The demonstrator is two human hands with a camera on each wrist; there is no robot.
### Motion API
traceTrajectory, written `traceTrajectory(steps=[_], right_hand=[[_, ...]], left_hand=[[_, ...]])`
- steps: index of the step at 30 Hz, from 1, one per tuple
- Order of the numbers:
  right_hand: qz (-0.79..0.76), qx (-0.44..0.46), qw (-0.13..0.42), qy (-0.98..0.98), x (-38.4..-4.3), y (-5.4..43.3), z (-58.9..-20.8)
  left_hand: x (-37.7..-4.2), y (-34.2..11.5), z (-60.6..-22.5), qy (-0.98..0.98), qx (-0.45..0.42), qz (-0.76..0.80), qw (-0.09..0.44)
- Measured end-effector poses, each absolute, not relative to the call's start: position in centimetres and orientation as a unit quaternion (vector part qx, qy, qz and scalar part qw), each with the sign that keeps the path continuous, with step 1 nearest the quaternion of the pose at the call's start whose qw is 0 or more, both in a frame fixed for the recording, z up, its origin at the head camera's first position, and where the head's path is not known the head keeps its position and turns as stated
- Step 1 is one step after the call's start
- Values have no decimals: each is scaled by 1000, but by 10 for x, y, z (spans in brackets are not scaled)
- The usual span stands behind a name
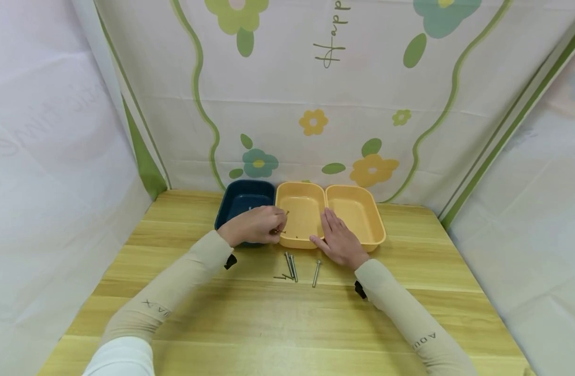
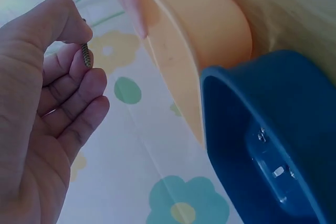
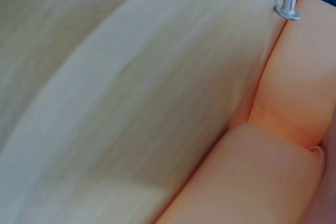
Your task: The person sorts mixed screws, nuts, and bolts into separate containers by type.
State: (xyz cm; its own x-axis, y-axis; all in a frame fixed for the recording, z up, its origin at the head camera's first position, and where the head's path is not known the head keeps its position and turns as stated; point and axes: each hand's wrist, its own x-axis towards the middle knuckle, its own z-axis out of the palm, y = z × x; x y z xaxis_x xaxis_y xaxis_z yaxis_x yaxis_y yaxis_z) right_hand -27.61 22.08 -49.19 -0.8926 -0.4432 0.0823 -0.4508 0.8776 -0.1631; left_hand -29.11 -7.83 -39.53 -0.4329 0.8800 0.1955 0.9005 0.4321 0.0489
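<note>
Small screw [image 2: 86, 55] pinched btwn thumb & index of L hand [image 1: 259, 225], its other fingers loosely curled; it's over the near-left edge of the mid yellow tray [image 1: 302, 243]. R hand [image 1: 338, 239] lies w/ fingers straight & close tog. on the rim where mid tray meets R yellow tray [image 1: 378, 235]. Navy tray [image 1: 221, 209] butts mid tray on the left, w/ small shiny metal pcs [image 2: 278, 171] inside, type unclear. Nearer, on the wood table [image 1: 287, 324]: two long bolts [image 1: 294, 268] side by side, short screws [image 1: 280, 277] just left, single bolt [image 1: 317, 273] right. Flowered cloth [image 1: 268, 104] at far side.
</note>
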Motion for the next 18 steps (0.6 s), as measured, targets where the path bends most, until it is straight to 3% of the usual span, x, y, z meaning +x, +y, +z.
traceTrajectory(steps=[6, 18], right_hand=[[89, 233, 28, -968, -276, 220, -492], [82, 228, 26, -970, -276, 219, -493]], left_hand=[[-308, -68, -398, -853, -508, -90, 79], [-334, -51, -417, -888, -436, -136, 48]])
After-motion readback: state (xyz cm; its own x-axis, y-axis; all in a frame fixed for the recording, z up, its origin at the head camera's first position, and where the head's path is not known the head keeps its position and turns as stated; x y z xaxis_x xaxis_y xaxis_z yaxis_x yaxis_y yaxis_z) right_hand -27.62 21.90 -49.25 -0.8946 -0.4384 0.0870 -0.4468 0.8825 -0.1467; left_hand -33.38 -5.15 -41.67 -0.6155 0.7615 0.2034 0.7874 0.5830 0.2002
